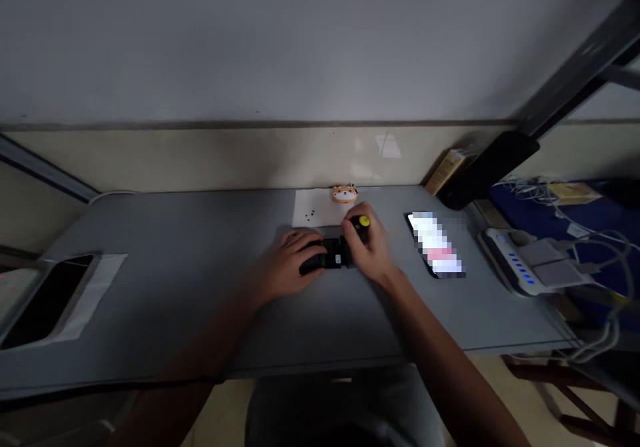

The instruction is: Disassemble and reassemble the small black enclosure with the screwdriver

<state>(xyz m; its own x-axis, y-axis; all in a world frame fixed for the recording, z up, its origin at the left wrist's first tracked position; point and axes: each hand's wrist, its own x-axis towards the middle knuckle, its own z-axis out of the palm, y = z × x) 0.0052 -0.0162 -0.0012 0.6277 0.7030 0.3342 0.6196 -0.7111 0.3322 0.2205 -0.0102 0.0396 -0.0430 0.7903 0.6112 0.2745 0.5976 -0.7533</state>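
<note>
A small black electronic device [334, 253], whose exact kind I cannot make out, lies flat on the grey desk. My left hand [290, 268] covers its left end, thumb and fingers closed around the edges. In my right hand [373, 252] is a black-handled screwdriver with a yellow cap [365, 221], gripped over the device's right end; its tip is hidden by my fingers. Just beyond both hands, white paper [323, 201] carries several tiny dark screws [309, 215]. An orange-and-white animal-face case [345, 194] rests at the paper's far right corner.
To the right lies a lit phone [436, 245], with a power strip [530, 263] and tangled cables beyond it. A black cylindrical object [490, 167] and a box [445, 170] lean at the back right. On the far left, a dark-screened tablet [50, 300] lies partly over white paper.
</note>
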